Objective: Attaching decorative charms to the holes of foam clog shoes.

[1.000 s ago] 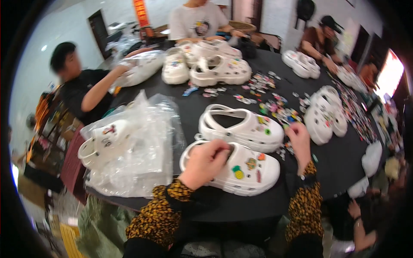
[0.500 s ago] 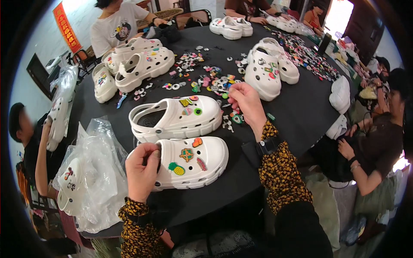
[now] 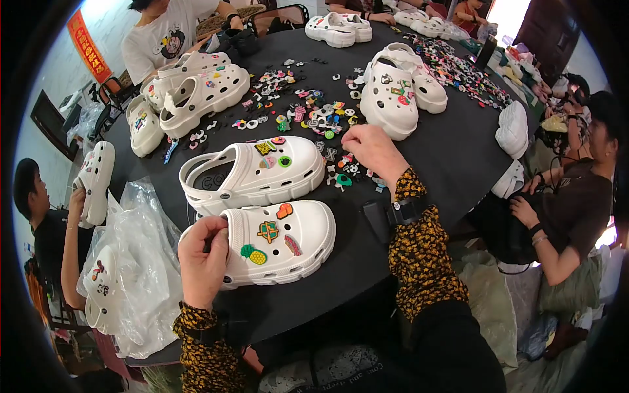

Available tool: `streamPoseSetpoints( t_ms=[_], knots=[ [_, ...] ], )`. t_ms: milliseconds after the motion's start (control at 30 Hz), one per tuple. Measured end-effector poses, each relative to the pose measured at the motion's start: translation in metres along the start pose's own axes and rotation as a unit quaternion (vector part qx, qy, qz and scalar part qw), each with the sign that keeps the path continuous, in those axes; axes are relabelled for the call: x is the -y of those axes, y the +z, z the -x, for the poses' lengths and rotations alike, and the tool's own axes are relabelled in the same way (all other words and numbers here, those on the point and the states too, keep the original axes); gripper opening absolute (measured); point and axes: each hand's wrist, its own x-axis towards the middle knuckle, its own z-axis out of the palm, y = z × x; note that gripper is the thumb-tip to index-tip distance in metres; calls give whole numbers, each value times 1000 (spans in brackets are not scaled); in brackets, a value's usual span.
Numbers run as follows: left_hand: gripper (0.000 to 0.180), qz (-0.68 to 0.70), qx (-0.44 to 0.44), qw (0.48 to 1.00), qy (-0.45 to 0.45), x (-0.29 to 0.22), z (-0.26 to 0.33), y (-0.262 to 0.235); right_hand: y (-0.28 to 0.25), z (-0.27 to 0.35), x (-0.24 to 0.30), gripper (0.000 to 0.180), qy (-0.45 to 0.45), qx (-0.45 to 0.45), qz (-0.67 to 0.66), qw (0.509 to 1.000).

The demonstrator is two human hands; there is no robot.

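The nearer white clog (image 3: 308, 226) carries pineapple, orange, green-and-gold and pink charms on its upper. My left hand (image 3: 204, 259) is closed on this clog at the rim of its foot opening. Just behind stands a second white clog (image 3: 298, 171) with yellow, pink and bright green charms. My right hand (image 3: 377, 154) hangs low over loose shoe charms (image 3: 339, 178) on the black table, thumb and fingers pinched together. What lies between those fingertips, if anything, is hidden.
A clear plastic bag (image 3: 147, 275) with a charmed clog lies at the left edge. White clogs (image 3: 206, 98) stand far left, another pair (image 3: 393, 108) at the right. Heaps of charms (image 3: 458, 72) spread behind. Several people sit around the black table (image 3: 445, 177).
My right hand has turned downward onto the charms, its fingertips lower. The person at left has raised a clog into fuller view. My left hand keeps its hold.
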Motion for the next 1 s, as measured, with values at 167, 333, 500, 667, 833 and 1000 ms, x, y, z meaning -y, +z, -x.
streamPoseSetpoints(
  t_ms=[167, 333, 500, 667, 833, 1000],
  knots=[
    [11, -5, -5, 1000, 0, -1, 1, -2, -2, 6, -2, 21, -27, 108, 29, 993],
    [10, -2, 0, 1000, 2, -7, 0, 2, -2, 9, -3, 20, -79, 97, 115, 985],
    [11, 31, 11, 999, -24, -1, 1, -6, 8, 0, 7, 19, -34, -4, 55, 998],
    [21, 114, 106, 986, -53, -7, 0, -10, 5, 1, 11, 19, -59, -73, -96, 991],
    [30, 190, 187, 963, -36, -17, 4, -11, 8, -1, 21, 21, -15, -84, -158, 984],
    [28, 82, 245, 965, -39, -15, 4, -16, 14, -3, 22, 20, -24, -111, -208, 971]
  ],
)
